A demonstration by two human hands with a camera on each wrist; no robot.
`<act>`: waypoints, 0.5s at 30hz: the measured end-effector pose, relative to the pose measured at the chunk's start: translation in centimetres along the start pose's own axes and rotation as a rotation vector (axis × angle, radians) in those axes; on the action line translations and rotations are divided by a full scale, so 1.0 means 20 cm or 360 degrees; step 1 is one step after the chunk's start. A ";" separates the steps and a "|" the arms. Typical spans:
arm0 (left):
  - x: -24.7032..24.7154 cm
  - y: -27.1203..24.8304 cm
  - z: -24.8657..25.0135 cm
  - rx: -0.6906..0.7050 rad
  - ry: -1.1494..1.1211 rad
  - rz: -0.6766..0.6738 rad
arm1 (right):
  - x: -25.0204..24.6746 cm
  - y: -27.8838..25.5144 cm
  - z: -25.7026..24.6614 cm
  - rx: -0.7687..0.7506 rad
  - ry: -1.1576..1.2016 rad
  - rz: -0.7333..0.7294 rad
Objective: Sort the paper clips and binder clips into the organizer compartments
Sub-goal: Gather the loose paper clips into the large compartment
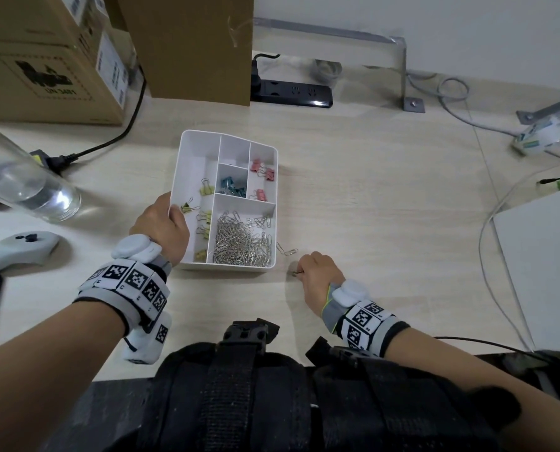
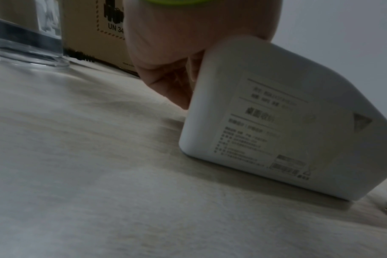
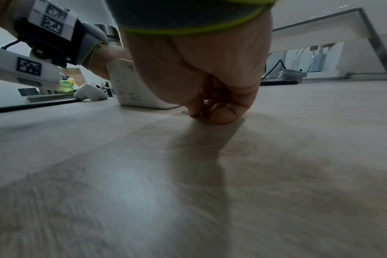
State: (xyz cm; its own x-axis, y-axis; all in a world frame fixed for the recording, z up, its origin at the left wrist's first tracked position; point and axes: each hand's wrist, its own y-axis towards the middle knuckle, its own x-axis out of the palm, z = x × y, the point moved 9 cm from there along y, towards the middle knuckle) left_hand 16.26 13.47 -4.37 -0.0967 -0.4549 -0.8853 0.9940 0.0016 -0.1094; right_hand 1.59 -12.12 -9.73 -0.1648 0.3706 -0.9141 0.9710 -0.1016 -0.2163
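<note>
A white organizer sits mid-table, its left side tipped up off the wood, as the left wrist view shows its labelled underside. My left hand grips its left rim, thumb inside. It holds a heap of silver paper clips, yellow binder clips, teal ones and pink ones. My right hand is down on the table just right of the organizer's near corner, fingertips pinching a paper clip. Two loose paper clips lie beside the organizer.
A lying glass bottle and a white controller are at the left. Cardboard boxes and a black power strip line the back. A white box and cables occupy the right side.
</note>
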 end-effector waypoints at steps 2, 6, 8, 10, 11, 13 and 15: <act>0.00 0.00 0.00 0.0005 0.0003 0.0017 | 0.00 -0.01 -0.02 -0.0035 -0.0066 -0.0002; 0.00 0.00 0.00 0.0009 -0.0005 0.0008 | -0.02 0.00 -0.05 -0.0139 -0.0113 -0.0025; 0.00 0.00 0.00 0.0012 -0.0012 0.0015 | -0.03 0.01 -0.07 -0.0206 -0.0019 -0.0040; 0.00 0.00 0.00 0.0007 -0.0001 0.0010 | -0.07 0.02 -0.06 -0.0182 0.0127 -0.0031; 0.00 0.00 0.00 -0.0003 0.0006 0.0003 | -0.09 0.04 -0.04 -0.0095 0.0168 -0.0077; 0.00 0.00 0.01 -0.0006 0.0005 -0.0008 | -0.13 0.05 0.02 0.0119 0.0284 -0.0115; 0.00 0.00 0.01 -0.0011 -0.0004 -0.0001 | -0.24 0.08 0.00 0.0182 0.0434 0.0018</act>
State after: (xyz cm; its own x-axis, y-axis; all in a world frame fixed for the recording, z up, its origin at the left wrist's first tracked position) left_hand 16.18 13.33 -4.32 -0.0973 -0.4572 -0.8840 0.9936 0.0072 -0.1131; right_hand 4.01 -14.02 -5.60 -0.0867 0.6019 -0.7938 0.9442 -0.2045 -0.2582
